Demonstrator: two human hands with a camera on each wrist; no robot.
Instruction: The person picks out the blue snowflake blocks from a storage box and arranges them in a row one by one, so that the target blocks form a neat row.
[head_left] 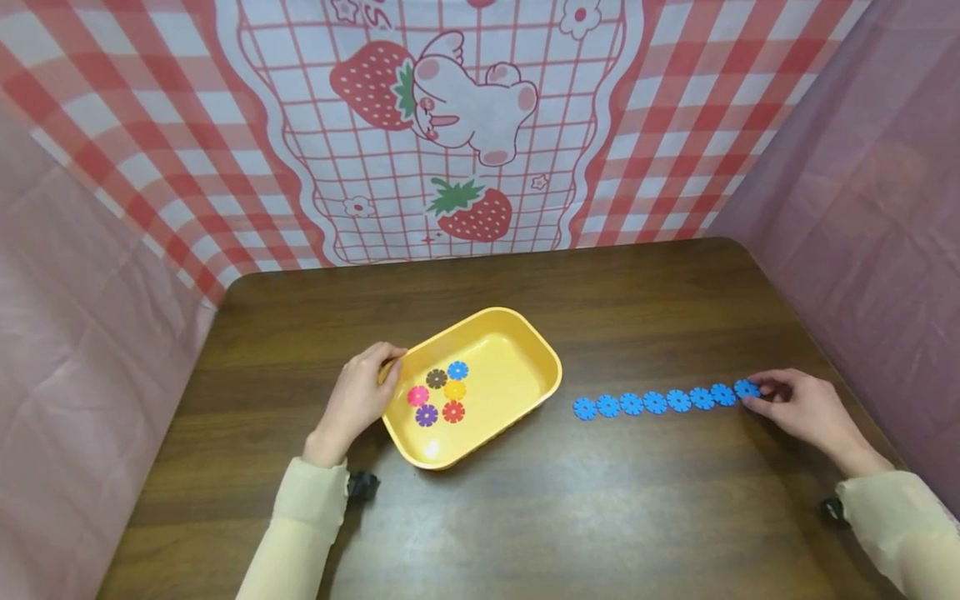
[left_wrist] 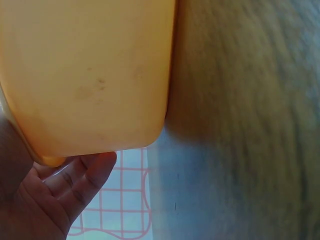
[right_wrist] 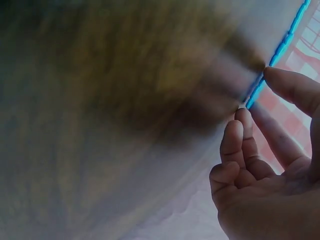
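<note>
A yellow plastic tub stands slanted near the middle of the table. My left hand grips its left end, thumb at the rim and fingers on the outer wall. In the left wrist view, the tub's outside fills the upper left, above the fingers. Toward the right runs a row of several blue notched flower discs, edge to edge. My right hand pinches the rightmost disc between thumb and fingers. From the right wrist, the blue row appears edge-on beside the fingertips.
Inside the tub lie several single discs: brown, blue, yellow, pink, purple and red. Behind the wooden table hangs a red-and-white checked cloth; pink cloth hangs at both sides.
</note>
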